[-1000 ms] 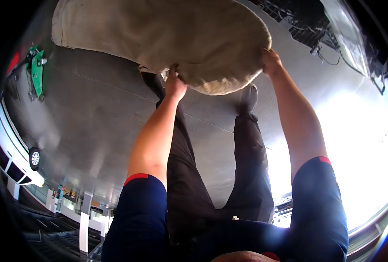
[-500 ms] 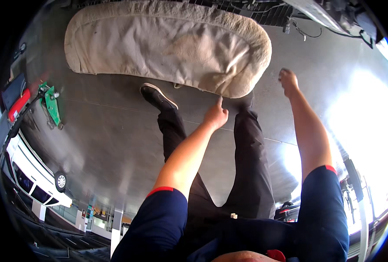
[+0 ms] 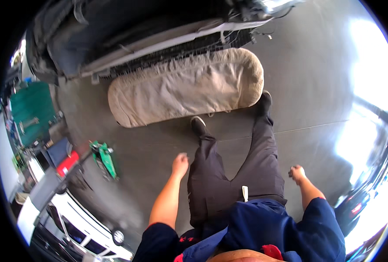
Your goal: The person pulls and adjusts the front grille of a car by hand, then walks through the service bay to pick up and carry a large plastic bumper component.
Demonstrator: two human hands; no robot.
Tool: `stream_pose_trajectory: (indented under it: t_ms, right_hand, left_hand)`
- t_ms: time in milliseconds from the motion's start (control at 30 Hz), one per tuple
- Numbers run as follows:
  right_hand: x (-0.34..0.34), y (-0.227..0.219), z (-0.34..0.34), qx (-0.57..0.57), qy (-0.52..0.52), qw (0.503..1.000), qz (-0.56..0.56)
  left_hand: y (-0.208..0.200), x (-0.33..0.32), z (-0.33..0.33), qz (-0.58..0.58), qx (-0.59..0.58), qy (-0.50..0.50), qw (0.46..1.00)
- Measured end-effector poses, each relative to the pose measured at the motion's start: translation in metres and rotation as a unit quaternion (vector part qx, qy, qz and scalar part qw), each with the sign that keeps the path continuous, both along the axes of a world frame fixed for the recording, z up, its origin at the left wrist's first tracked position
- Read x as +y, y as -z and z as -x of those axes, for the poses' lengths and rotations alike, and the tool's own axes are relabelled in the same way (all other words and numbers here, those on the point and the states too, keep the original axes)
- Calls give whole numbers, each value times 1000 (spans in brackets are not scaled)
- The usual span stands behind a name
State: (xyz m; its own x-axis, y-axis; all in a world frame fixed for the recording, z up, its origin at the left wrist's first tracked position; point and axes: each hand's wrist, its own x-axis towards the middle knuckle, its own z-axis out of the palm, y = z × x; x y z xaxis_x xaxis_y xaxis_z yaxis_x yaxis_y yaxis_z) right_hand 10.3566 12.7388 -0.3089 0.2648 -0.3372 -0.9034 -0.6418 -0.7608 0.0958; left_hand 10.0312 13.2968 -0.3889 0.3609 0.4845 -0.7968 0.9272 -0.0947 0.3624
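A long beige padded cover (image 3: pixel 180 89) with fleecy edges and rounded ends lies on the floor in front of me. Its surface is creased, and its far edge runs along the vehicle front. My left hand (image 3: pixel 180 165) hangs beside my left thigh, fingers curled in, with no object showing in it. Out past my right hip, my right hand (image 3: pixel 297 173) is loosely closed, again with nothing visible in the fingers. Both hands are apart from the cover. My shoes (image 3: pixel 198 125) stand near its near edge, the right one close to its right end.
The opened front of a vehicle (image 3: pixel 154 41) stands beyond the cover, with loose cables at its right. On the left are a green floor jack (image 3: pixel 104 160), a red box (image 3: pixel 67 163), a green-topped bench (image 3: pixel 31 109) and a white vehicle (image 3: pixel 82 225). Bright glare falls at the right.
Both hands have drawn back from the cover toward my sides. My left finger was at its near edge before. The view now takes in more of the vehicle, and my body stands more upright.
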Motion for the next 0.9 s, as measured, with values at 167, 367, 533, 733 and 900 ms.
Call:
stream_pose_trajectory:
  t_ms: [167, 367, 533, 733, 900]
  right_hand:
    - [-33, -55, 142, 107, 52, 992, -33]
    - [-59, -59, 214, 36, 221, 967, -117]
    - [-123, -116, 259, -50, 317, 934, -156]
    - [-199, -132, 249, -161, 354, 901, -192]
    - [-285, -165, 246, -331, 531, 750, -215]
  left_hand:
    - [-104, 36, 133, -45, 129, 42, 990]
    - [-168, 10, 168, 7, 220, 65, 973]
    - [-186, -63, 16, 89, 81, 95, 988]
    - [-200, -139, -161, 18, 7, 195, 981]
    - [-183, -252, -296, 51, -29, 358, 932]
